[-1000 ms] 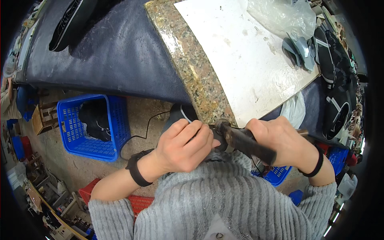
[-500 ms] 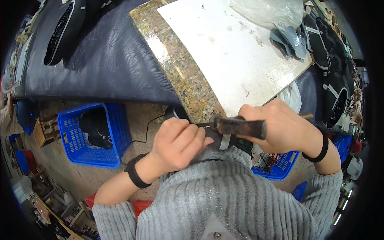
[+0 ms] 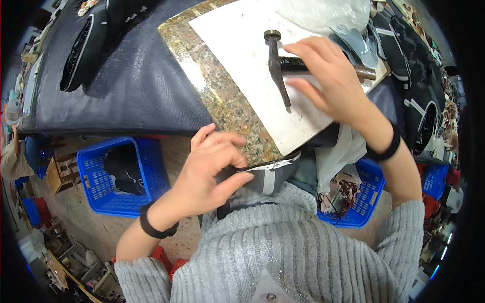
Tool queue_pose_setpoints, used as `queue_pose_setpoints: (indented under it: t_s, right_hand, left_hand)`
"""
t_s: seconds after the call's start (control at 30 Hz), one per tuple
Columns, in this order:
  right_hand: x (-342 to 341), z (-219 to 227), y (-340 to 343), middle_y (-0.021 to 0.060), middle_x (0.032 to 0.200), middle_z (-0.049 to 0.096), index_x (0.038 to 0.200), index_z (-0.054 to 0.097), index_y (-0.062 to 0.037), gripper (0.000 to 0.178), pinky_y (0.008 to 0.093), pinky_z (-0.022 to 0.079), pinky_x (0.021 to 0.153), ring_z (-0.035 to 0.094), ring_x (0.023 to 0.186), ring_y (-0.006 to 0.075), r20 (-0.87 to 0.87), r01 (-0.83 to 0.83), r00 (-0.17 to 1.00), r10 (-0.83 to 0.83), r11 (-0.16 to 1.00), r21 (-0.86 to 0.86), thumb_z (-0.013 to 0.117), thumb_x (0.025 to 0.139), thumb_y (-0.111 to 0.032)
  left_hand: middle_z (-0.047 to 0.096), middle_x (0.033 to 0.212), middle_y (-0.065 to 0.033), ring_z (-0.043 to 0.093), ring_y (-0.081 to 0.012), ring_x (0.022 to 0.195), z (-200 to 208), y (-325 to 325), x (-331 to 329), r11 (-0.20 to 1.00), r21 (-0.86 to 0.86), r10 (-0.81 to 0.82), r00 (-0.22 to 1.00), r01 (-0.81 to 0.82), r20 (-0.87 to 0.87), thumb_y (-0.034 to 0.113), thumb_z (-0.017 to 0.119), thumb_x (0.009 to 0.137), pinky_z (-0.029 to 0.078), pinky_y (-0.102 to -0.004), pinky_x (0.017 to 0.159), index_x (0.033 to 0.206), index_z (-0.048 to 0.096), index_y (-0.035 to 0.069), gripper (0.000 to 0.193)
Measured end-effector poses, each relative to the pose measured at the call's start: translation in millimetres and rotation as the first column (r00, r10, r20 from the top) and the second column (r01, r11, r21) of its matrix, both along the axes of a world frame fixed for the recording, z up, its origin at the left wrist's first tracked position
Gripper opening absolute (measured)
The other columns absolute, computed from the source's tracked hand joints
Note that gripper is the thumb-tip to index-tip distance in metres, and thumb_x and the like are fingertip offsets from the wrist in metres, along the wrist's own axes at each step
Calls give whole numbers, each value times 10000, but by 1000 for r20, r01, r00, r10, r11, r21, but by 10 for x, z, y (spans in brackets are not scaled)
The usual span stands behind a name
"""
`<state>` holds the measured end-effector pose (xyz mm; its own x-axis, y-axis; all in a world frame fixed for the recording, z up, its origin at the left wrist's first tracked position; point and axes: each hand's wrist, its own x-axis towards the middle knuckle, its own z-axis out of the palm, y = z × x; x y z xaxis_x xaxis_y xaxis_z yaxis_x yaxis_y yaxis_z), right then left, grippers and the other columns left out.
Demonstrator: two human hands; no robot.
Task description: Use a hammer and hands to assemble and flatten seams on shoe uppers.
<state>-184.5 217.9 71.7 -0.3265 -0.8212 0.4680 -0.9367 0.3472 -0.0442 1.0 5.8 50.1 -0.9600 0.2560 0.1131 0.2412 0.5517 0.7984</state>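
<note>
A hammer [image 3: 275, 68] with a dark metal head and a wooden handle lies on the white board [image 3: 242, 55]. Over its handle is my right hand [image 3: 331, 78], thumb and fingers spread apart, not wrapped round it. At the front corner of the stone slab [image 3: 222, 91], close to my body, is a dark shoe upper [image 3: 284, 175] with a pale grey stripe and a whitish edge. My left hand [image 3: 204, 171] has its thumb and index finger at the left end of that edge, pinching it, while the other fingers stick out loosely.
A clear plastic bag [image 3: 323, 15] and grey cut pieces [image 3: 356, 45] lie at the board's far right. Black shoe uppers [image 3: 83, 53] rest on the dark padded table [image 3: 136, 91], others on the right. Blue baskets [image 3: 113, 204] stand on the floor to both sides.
My right hand has carried the hammer from the shoe upper up onto the white board and loosened its fingers. My left hand's fingers have spread, and it has shifted slightly left.
</note>
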Motion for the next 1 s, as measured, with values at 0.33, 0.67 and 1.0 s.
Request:
queue_pose_setpoints:
  t_s: [0.33,0.67,1.0]
  right_hand:
    - [789,216,-107,21,711,586,854,636,12,223,246,412,618,503,694,62,958,-177,-209,197,956,-235,733,819,-187]
    - [644,955,-605,109,1088,590,1136,583,1,338,313,435,887,553,1004,183,435,-167,754,492,785,-597,688,829,-97]
    - [461,361,-1095,49,673,614,876,603,20,289,280,462,496,567,511,106,891,466,1,454,788,-402,502,959,-239]
  left_hand:
    - [610,726,9,533,-40,675,503,-270,99,790,562,-134,825,-246,549,49,727,794,427,-207,645,803,607,11,126]
    - [679,790,-114,623,-91,669,1417,-437,468,742,475,619,754,-472,-218,34,712,709,463,-217,582,885,646,-50,205]
    - [587,1167,-232,597,-363,1085,829,-134,-190,993,-77,63,941,-94,-333,118,706,816,482,-351,910,1209,540,-73,466]
